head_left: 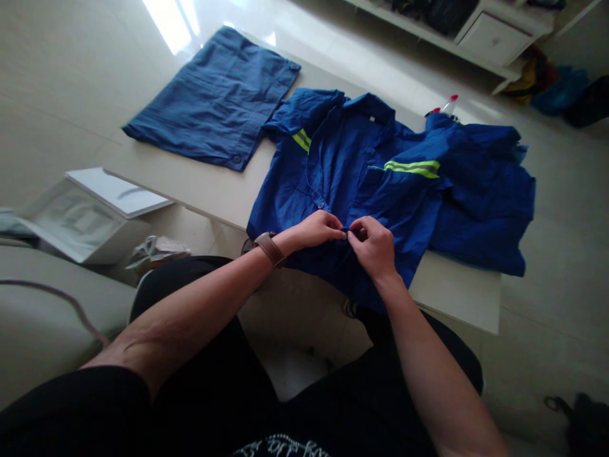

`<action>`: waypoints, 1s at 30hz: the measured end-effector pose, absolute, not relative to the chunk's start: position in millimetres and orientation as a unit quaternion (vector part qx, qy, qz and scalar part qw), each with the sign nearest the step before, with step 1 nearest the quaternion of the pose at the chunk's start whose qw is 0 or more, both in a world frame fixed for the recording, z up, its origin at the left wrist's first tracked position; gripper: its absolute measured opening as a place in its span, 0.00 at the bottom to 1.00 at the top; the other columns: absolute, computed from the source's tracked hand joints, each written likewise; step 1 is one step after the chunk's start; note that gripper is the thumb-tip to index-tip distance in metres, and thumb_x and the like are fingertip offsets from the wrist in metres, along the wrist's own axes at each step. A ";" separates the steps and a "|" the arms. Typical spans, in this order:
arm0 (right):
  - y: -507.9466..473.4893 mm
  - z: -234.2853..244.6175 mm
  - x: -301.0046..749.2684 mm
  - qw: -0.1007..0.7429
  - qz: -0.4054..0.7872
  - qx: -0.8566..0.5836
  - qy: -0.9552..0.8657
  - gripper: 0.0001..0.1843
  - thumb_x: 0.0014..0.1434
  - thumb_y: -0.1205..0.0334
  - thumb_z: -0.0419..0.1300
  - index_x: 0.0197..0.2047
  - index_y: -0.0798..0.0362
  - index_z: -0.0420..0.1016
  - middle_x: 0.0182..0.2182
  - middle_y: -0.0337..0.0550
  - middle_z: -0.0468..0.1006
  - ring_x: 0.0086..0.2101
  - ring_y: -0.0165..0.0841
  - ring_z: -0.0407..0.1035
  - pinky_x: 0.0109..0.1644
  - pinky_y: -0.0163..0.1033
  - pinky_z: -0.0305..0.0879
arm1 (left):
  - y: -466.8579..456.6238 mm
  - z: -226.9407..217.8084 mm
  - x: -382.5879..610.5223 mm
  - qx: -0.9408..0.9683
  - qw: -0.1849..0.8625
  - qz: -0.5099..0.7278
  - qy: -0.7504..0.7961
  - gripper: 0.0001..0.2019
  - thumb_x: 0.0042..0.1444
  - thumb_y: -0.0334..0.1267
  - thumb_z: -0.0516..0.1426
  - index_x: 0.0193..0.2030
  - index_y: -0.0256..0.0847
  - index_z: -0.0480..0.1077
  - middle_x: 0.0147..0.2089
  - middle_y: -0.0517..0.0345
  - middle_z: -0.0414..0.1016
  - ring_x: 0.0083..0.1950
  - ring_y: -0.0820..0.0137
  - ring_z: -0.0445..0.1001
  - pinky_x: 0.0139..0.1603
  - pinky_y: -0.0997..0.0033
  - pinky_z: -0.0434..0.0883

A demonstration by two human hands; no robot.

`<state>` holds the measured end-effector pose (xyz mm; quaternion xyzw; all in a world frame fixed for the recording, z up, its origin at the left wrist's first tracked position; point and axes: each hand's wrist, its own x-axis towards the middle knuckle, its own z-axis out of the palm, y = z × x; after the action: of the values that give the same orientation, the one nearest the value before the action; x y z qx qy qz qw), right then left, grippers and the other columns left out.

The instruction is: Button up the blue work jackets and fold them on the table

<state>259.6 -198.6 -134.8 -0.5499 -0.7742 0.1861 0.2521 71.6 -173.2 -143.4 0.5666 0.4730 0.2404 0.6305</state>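
A blue work jacket (290, 190) with yellow-green reflective strips lies spread on a low white table, collar away from me and lower part draped over the near edge. At its front opening, my left hand (318, 230) pinches one edge of the cloth. My right hand (373, 244) pinches the fabric right beside it, the fingertips of both hands almost meeting. Whether a button sits between the fingers is hidden. Above the left hand, a button (321, 205) shows on the jacket front. A watch with a brown strap is on my left wrist.
Folded blue trousers (209, 95) lie at the table's left end. More folded blue clothing (485, 209) lies at the right under the jacket's sleeve. A red-capped bottle (450, 105) stands behind. The white table (457, 292) has its near edge before my knees. A white box (80, 216) stands left.
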 end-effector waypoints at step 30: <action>-194.8 -129.8 255.7 0.245 0.174 -0.492 -0.817 0.07 0.63 0.68 0.56 0.34 0.49 0.72 0.33 0.43 0.75 0.35 0.37 0.70 0.40 0.41 0.64 | -178.2 -143.3 74.5 0.588 0.586 0.203 0.520 0.11 0.59 0.35 0.60 0.25 0.38 0.68 0.24 0.63 0.64 0.29 0.73 0.59 0.34 0.68 0.57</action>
<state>255.7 -194.8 -129.8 -0.4918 -0.8171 0.1740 0.2454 74.5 -178.2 -143.3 0.5876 0.5201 0.2027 0.5858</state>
